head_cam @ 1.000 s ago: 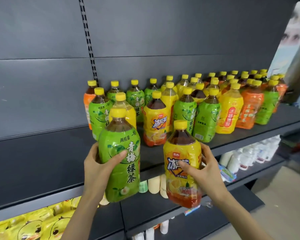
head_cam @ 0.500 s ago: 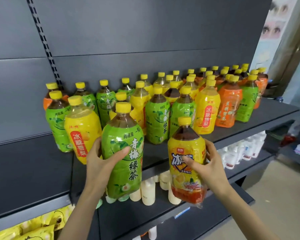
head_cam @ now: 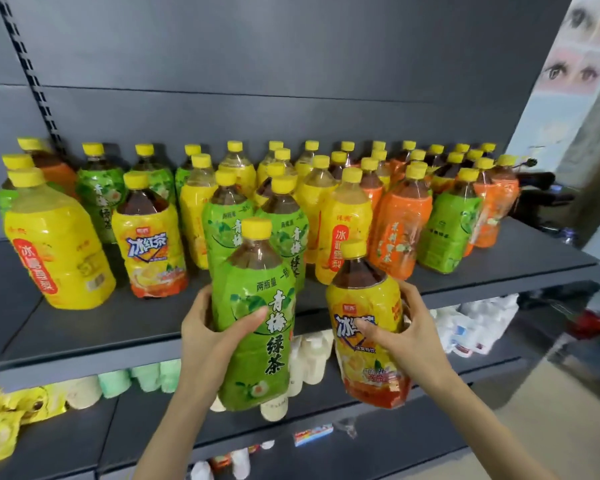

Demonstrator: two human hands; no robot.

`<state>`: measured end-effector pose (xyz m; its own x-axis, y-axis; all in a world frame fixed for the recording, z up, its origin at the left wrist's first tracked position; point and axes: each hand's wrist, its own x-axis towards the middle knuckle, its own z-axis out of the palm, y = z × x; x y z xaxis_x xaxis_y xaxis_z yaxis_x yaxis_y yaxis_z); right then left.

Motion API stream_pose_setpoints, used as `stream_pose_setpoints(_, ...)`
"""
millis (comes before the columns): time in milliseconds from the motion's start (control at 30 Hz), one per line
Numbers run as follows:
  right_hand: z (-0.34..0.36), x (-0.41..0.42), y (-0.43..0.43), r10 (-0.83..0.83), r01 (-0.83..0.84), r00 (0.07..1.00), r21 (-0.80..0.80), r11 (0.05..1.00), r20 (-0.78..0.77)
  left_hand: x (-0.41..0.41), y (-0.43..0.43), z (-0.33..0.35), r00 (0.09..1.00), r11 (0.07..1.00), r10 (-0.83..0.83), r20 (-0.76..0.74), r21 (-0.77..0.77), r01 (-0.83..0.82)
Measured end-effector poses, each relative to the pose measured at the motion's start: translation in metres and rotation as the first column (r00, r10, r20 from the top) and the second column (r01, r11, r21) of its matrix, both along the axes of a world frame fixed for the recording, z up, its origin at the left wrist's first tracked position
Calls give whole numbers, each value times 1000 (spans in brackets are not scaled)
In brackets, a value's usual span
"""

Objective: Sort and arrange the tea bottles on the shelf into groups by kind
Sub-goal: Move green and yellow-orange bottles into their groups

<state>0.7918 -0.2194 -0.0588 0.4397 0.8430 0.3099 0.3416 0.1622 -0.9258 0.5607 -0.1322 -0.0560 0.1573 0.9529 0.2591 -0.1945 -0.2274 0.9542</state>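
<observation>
My left hand (head_cam: 212, 334) grips a green-labelled tea bottle (head_cam: 257, 327) with a yellow cap, held upright in front of the shelf edge. My right hand (head_cam: 406, 337) grips a yellow-and-red iced black tea bottle (head_cam: 368, 317), also upright and off the shelf. Behind them the dark shelf (head_cam: 118, 323) carries several mixed bottles: a yellow pear drink (head_cam: 56, 244) at the left, another iced black tea bottle (head_cam: 149, 244), green bottles (head_cam: 447, 233), yellow bottles (head_cam: 343, 237) and orange bottles (head_cam: 399, 230).
The shelf front left of my hands is bare. Lower shelves hold small white and pale green bottles (head_cam: 142, 375), yellow snack packs (head_cam: 0, 417) and white bottles (head_cam: 478, 323). The shelf's right end (head_cam: 575, 258) meets a wall with a poster.
The view has swung to the right along the shelf and come closer. Both hands keep their bottles, carried rightward with the two bottles now nearer together.
</observation>
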Motion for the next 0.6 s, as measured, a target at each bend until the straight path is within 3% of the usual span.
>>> stream_pose_setpoints(600, -21, 135, -25, -61, 59, 996, -30, 998, -60, 137, -10, -14, 972, 1000, -14, -235, 12, 17)
